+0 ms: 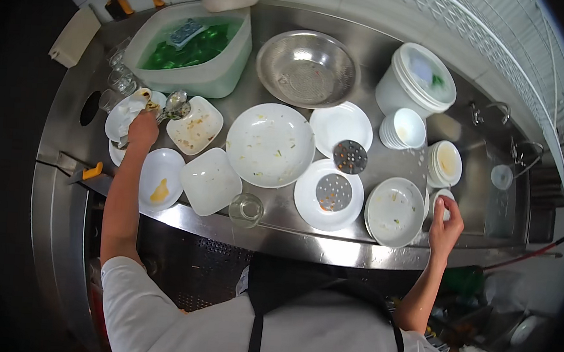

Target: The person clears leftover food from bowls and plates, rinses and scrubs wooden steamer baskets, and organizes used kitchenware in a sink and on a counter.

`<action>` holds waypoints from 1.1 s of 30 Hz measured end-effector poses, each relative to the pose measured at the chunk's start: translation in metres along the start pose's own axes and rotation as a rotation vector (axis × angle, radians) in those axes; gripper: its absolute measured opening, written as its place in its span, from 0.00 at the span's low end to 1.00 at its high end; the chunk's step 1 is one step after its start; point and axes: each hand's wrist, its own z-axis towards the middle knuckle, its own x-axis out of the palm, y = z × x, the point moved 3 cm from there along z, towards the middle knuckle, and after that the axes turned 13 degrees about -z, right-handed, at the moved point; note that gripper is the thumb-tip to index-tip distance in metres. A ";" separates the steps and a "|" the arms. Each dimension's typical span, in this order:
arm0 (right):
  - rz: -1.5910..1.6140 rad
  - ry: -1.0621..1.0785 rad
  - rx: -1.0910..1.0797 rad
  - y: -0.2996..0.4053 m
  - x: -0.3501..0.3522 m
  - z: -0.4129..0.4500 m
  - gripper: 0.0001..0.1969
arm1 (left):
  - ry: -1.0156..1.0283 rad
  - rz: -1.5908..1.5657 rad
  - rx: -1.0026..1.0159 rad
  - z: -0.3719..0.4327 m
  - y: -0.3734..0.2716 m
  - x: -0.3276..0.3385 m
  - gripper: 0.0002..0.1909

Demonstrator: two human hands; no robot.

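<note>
On the left, my left hand (143, 129) is closed around several metal spoons (175, 105), their bowls pointing up and right. Under and beside it lies a white plate (114, 121) with crumpled napkins (132, 109) and food scraps; my fingertips are hidden. Just right of the spoons sits a soiled square dish (194, 126). Over at the sink's left edge, my right hand (446, 226) grips the rim of a small white bowl (441, 199), partly covered by my fingers. Close by are a stack of white bowls (446, 160) and a round dish with food bits (394, 213).
A translucent tub (195, 79) of green liquid holds a sponge (186, 32). Behind the dishes stand a steel basin (309, 70) and a lidded white bucket (406, 86). A drinking glass (246, 210) stands near the counter's front edge. Taps (519, 151) rise behind the sink.
</note>
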 end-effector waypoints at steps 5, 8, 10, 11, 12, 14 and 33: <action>-0.001 -0.020 -0.022 -0.006 -0.007 -0.012 0.11 | 0.140 -0.063 -0.111 0.000 0.023 0.021 0.12; 0.009 -0.019 0.054 -0.050 -0.013 -0.028 0.12 | 0.088 -0.019 -0.139 0.016 0.025 0.021 0.12; -0.057 -0.061 0.031 -0.052 -0.018 -0.042 0.14 | 0.077 0.056 -0.038 0.013 -0.003 0.016 0.12; -0.051 -0.065 0.021 -0.052 -0.020 -0.047 0.14 | 0.067 0.053 -0.046 0.011 -0.007 0.016 0.12; -0.043 -0.054 0.039 -0.054 -0.020 -0.049 0.15 | 0.069 0.098 -0.048 0.008 -0.009 0.017 0.12; -0.052 -0.051 0.049 -0.058 -0.021 -0.050 0.16 | 0.016 0.189 -0.014 0.005 -0.004 0.016 0.11; 0.002 -0.075 0.070 -0.066 -0.028 -0.064 0.18 | 0.143 0.153 -0.100 -0.010 -0.013 0.020 0.13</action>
